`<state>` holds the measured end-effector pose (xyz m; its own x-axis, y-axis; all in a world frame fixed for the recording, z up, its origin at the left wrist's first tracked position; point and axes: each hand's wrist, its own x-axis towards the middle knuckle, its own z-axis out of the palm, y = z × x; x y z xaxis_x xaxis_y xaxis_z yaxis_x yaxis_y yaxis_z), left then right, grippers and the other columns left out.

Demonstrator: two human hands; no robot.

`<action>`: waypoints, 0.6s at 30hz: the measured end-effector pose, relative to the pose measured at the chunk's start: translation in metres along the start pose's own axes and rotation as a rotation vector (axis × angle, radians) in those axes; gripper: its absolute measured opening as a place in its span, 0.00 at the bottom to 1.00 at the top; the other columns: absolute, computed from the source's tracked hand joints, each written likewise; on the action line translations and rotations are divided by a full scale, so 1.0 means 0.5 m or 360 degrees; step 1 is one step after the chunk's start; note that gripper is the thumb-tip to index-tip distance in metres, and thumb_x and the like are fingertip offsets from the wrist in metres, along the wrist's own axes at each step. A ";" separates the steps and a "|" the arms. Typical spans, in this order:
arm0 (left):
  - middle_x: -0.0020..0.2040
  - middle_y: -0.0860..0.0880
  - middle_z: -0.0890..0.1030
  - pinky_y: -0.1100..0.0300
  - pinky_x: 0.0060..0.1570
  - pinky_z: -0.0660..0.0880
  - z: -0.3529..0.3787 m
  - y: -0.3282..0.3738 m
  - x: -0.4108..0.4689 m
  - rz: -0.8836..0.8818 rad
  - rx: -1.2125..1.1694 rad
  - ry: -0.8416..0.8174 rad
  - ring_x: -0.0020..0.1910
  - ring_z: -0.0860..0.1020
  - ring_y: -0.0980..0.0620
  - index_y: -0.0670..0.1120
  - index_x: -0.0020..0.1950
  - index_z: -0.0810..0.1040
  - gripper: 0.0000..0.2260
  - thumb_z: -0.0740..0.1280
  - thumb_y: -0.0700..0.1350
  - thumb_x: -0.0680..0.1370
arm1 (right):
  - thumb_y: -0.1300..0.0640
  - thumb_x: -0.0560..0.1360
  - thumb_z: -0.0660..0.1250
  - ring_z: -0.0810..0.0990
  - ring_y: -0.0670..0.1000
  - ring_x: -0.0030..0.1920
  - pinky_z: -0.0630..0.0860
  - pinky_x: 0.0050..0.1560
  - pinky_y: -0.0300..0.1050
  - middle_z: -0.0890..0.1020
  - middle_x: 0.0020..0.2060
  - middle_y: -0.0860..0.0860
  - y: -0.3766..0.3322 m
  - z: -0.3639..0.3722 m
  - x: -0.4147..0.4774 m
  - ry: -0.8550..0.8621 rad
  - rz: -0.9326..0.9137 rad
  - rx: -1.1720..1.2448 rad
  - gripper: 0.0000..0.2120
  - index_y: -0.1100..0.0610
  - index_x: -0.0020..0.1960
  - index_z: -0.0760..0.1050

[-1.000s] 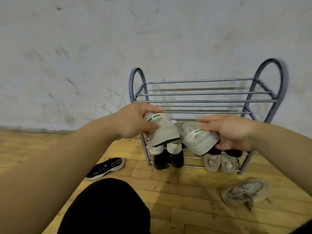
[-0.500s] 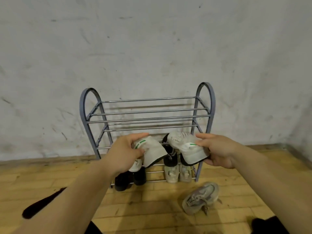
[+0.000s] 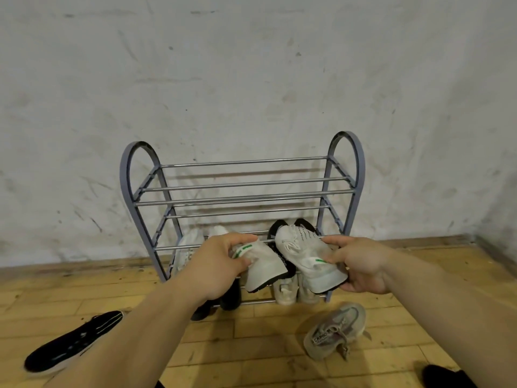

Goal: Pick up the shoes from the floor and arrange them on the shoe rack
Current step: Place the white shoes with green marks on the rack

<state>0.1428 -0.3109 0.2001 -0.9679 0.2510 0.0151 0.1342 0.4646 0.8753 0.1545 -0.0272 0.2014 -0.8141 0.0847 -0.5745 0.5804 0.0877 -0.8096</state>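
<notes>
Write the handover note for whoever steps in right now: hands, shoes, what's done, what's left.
Left hand grips the left white shoe by its green-tabbed heel. Right hand grips the right white shoe.
Both shoes are held in front of the shoe rack, not yet set down.
Done: pairs sit on the middle and bottom shelves.
Left: shelve this pair, then the black shoe and the grey shoe lying on the floor.
</notes>
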 end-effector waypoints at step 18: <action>0.67 0.63 0.77 0.79 0.61 0.64 0.023 -0.024 0.054 0.0184 0.0162 0.0139 0.66 0.73 0.64 0.61 0.66 0.81 0.16 0.70 0.44 0.81 | 0.67 0.81 0.65 0.81 0.58 0.54 0.77 0.44 0.51 0.81 0.61 0.55 -0.023 0.001 0.188 0.0135 -0.0144 0.0217 0.28 0.43 0.75 0.68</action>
<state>0.1177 -0.3000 0.1843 -0.9589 0.2351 0.1589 0.2624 0.5215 0.8119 0.0715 -0.0206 0.1565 -0.8551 0.1668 -0.4910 0.4923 -0.0361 -0.8697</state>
